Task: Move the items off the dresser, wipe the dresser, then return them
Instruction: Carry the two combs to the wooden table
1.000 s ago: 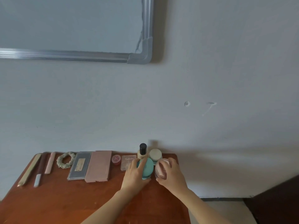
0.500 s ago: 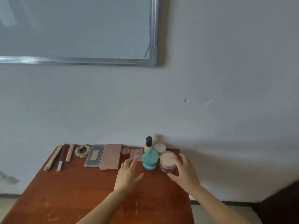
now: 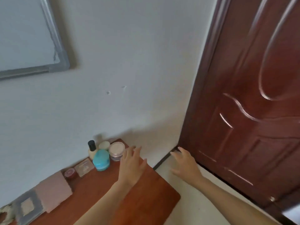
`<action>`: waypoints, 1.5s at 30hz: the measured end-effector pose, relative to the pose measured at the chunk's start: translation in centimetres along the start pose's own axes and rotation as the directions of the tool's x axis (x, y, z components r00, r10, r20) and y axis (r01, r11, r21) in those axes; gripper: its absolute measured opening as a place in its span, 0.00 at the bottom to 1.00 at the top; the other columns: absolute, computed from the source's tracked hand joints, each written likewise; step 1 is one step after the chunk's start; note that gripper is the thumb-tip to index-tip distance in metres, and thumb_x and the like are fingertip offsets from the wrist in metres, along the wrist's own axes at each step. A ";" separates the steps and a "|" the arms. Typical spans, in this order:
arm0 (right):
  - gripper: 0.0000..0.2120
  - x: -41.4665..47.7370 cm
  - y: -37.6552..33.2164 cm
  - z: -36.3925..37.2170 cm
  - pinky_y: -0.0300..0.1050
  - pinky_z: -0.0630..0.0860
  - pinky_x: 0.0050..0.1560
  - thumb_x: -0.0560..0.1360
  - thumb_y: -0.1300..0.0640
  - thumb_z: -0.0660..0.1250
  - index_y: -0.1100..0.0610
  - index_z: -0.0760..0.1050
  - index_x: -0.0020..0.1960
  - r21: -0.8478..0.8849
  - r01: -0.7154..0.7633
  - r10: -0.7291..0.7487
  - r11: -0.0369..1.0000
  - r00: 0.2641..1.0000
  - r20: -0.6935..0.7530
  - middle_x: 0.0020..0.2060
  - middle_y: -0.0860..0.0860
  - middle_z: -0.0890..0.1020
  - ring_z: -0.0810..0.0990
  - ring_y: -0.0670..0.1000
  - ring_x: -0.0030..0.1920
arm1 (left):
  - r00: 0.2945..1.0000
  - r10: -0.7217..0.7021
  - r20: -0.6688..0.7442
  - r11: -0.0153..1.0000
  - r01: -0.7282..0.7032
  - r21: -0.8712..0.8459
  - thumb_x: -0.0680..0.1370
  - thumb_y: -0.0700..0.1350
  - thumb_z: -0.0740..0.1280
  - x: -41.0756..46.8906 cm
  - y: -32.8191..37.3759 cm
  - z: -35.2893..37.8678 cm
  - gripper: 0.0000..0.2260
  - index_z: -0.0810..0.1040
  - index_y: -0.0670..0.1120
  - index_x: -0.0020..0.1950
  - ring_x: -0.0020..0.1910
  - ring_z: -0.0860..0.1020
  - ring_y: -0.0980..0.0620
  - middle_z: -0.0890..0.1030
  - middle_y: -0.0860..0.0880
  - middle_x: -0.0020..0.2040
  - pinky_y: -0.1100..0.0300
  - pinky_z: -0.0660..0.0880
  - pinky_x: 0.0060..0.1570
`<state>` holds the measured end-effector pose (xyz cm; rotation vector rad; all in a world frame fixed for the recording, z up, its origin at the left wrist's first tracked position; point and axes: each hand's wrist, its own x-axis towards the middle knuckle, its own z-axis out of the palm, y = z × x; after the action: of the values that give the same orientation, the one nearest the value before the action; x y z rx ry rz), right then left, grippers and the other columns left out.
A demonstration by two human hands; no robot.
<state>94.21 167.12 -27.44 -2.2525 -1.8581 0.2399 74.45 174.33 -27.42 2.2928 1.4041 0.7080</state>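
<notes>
Now both hands show splayed fingers, holding nothing (left hand (image 3: 132, 166) above the dresser (image 3: 146, 200), right hand (image 3: 185, 164) past its edge); one bottle (image 3: 92, 151) and three jars (image 3: 101, 160) crowd its back corner.

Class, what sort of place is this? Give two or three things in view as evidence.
Probably a bedroom or dressing corner: a dresser against the wall holds a teal jar, a black-capped bottle and a pink palette, likely cosmetics, beside a panelled door.
</notes>
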 end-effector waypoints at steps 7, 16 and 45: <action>0.31 -18.6 7.0 -3.4 0.50 0.53 0.72 0.75 0.44 0.62 0.52 0.57 0.74 -0.049 -0.423 0.415 0.905 0.902 -0.122 0.74 0.58 0.53 0.52 0.56 0.74 | 0.897 0.391 0.204 0.919 -0.367 -0.146 0.71 0.55 0.55 -4.9 11.1 7.0 0.27 0.75 0.39 0.60 0.57 0.74 0.36 0.76 0.40 0.57 0.46 0.74 0.56; 0.33 -40.9 12.9 -6.8 0.57 0.72 0.59 0.66 0.47 0.74 0.53 0.68 0.67 -0.019 -0.827 0.787 0.562 0.541 -0.298 0.65 0.61 0.70 0.72 0.63 0.63 | 0.593 0.744 0.308 0.668 -0.649 -0.363 0.68 0.53 0.57 -15.2 27.8 12.5 0.25 0.81 0.38 0.53 0.47 0.80 0.37 0.80 0.40 0.49 0.48 0.78 0.47; 0.28 -78.1 30.5 -12.7 0.48 0.58 0.69 0.76 0.46 0.63 0.52 0.60 0.72 0.198 -0.932 0.886 0.305 0.201 -0.418 0.71 0.57 0.61 0.59 0.56 0.72 | 0.432 0.819 0.378 0.573 -0.579 -0.580 0.76 0.46 0.65 -45.3 59.1 28.1 0.20 0.69 0.44 0.68 0.66 0.66 0.45 0.71 0.45 0.66 0.56 0.63 0.64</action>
<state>111.45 84.13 -23.95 -2.8431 -0.0513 -0.2418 115.96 106.43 -28.51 2.3996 -0.0979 0.2902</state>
